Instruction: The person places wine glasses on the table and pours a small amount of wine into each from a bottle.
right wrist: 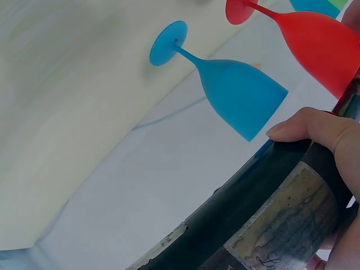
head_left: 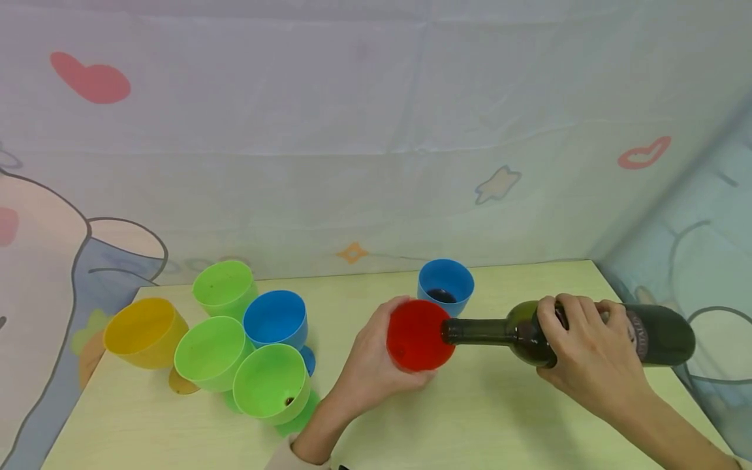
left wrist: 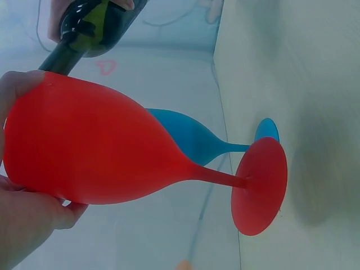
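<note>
My left hand (head_left: 384, 356) grips the bowl of a red goblet (head_left: 416, 336), its fingers and thumb curled round the sides near the rim. In the left wrist view the goblet's stem and round foot (left wrist: 260, 185) show, close over the table. My right hand (head_left: 590, 349) holds a dark green wine bottle (head_left: 664, 334) round its body. The bottle lies nearly level, its mouth (head_left: 451, 331) right at the red goblet's rim. Just behind stands a blue goblet (head_left: 455, 277) with dark liquid at the bottom of its bowl.
On the left of the table (head_left: 470, 424) stands a cluster of goblets: a yellow one (head_left: 143, 333), another blue one (head_left: 276, 318) and several green ones (head_left: 271, 382). A small dark spot shows inside the nearest green bowl. A printed cloth (head_left: 352, 163) hangs behind the table.
</note>
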